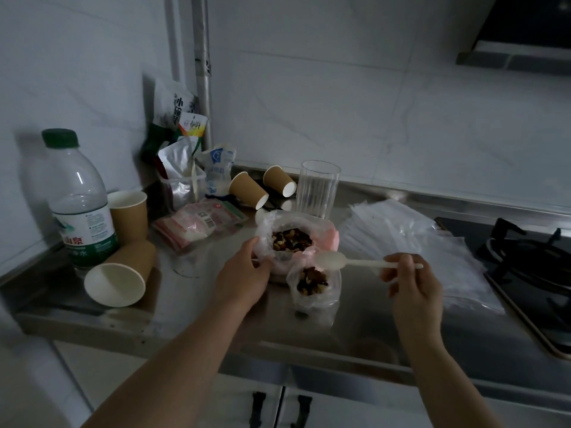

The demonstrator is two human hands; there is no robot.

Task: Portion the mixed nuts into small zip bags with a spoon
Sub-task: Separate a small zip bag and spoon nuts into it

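Mixed nuts [291, 239] fill a large clear bag [321, 225] standing open on the steel tabletop [197, 291], near its middle. Left hand [244, 273] grips the left rim of this bag, thumb and fingers curled round the plastic. Directly in front of the large bag stands a small zip bag [315, 291], open at the top and partly filled with nuts; the two bags touch. Right hand [412, 282] pinches the far end of a white plastic spoon [364, 262] between thumb and fingers. The spoon lies level, its bowl over the mouth of the small zip bag; the bowl appears empty, though dim light makes this uncertain. A stack of flat zip bags [411, 239] lies to the right, between the nuts and the gas stove [531, 261]. A ribbed glass [316, 188] stands behind the large bag. Paper cups [123, 276], some on their sides, and a water bottle [77, 199] occupy the left end.
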